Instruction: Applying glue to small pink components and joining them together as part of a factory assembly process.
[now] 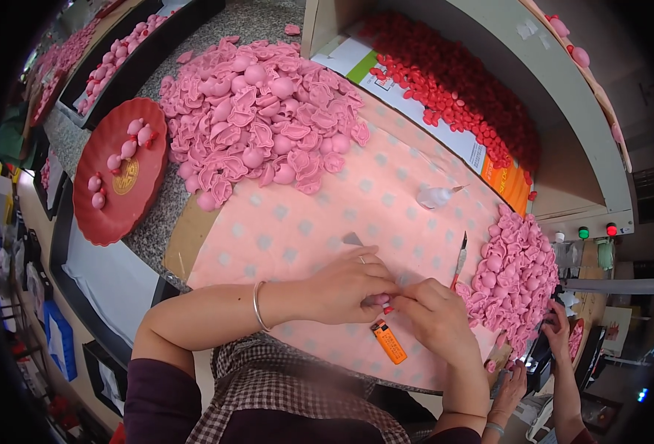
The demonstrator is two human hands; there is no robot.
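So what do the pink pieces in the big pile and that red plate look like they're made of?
The pink pieces look like soft moulded plastic or rubber: thin curled shells and rounded blobs, smooth with a dull sheen, though which of the two is unclear. The red plate looks like rigid glossy plastic, with a scalloped rim catching highlights and a gold emblem at its centre.

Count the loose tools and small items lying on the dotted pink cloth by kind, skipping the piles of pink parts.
Orange lighter: 1
Red-handled craft knife: 1
Small clear squeeze bottle: 1
Small grey metal blade piece: 1
Total: 4
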